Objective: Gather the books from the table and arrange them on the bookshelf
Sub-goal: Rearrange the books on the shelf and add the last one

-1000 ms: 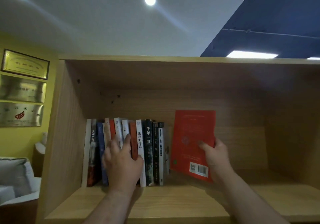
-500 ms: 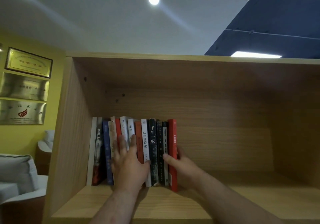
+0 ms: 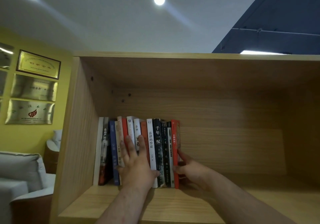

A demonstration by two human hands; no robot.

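A row of upright books (image 3: pixel 150 137) stands at the left end of a wooden bookshelf compartment (image 3: pixel 225 154). The rightmost one is a red book (image 3: pixel 175 137), spine facing out. My left hand (image 3: pixel 136 164) presses flat with straight fingers against the spines in the middle of the row. My right hand (image 3: pixel 188 168) grips the red book near its lower part, fingers along its right cover and thumb at the spine.
The shelf board (image 3: pixel 155 206) runs to the right of the books with bare wood. Gold plaques (image 3: pixel 34 88) hang on the yellow wall at left. A pale sofa (image 3: pixel 20 171) sits at lower left.
The red book was face-on and tilted in my right hand; it now stands upright at the right end of the row. My left hand stayed pressed on the spines.
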